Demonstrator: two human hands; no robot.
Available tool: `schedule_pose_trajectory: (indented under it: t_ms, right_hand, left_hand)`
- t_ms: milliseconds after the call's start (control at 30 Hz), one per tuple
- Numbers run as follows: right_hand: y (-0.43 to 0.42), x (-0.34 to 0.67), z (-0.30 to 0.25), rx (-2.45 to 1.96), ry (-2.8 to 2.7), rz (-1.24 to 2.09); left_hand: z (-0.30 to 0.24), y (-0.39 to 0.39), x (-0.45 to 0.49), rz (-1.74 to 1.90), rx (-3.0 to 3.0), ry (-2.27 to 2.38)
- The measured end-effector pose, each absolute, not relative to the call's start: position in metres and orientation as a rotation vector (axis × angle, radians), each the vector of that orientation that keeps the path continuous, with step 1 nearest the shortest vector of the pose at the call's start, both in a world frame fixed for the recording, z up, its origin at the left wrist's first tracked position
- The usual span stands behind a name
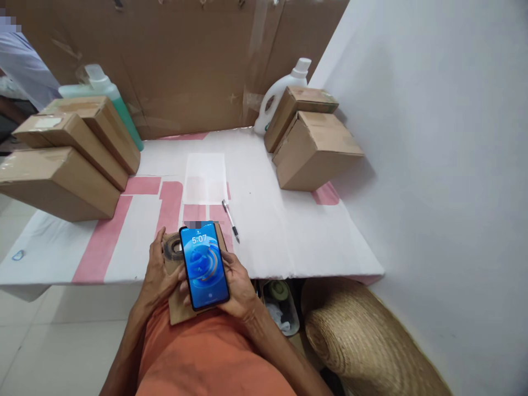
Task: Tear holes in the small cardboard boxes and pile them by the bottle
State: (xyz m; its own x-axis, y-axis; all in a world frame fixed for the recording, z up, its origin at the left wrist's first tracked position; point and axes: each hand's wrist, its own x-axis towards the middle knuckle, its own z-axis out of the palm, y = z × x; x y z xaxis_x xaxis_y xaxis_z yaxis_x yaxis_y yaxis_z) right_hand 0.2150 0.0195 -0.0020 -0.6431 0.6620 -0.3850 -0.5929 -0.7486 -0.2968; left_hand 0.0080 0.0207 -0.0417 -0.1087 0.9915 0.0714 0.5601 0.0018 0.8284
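A lit smartphone (pixel 204 269) with a blue screen reading 5:07 lies in my right hand (pixel 240 286), whose fingers curl around its right side and underneath. Below the phone is a flat brown cardboard piece (pixel 178 309), partly covered by it, tilted between my lap and the table edge. My left hand (pixel 161 275) grips the cardboard's left edge, with the thumb close to the phone. On the cardboard's upper part sits a dark roll of tape (pixel 172 247), half hidden by the phone. Beyond my hands a pen (pixel 231 221) rests on the table.
Brown boxes (pixel 61 179) stand at the left of the table (pixel 264 236), before a green-liquid bottle (pixel 124 113). More boxes (pixel 317 148) and a white jug (pixel 278 93) are at right. A translucent sheet (pixel 205 179) lies mid-table. A woven basket (pixel 350 335) sits below, beside the wall.
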Motion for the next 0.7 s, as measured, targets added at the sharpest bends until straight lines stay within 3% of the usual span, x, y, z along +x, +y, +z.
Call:
schedule_pose_trajectory:
  t_ms: [233,467,700]
  right_hand:
    - [0.018,0.218,-0.008,-0.589,-0.143,2.364]
    - [0.034,0.244,-0.012,-0.791,-0.404,2.142]
    - [0.067,0.318,-0.045,-1.627,-1.068,1.087]
  left_hand:
    - [-0.039,0.020,0.011,0.973,1.581,1.756]
    - [-0.038,0.020,0.007,0.953,1.501,1.744]
    - [-0.036,0.024,0.007,0.918,1.468,1.778]
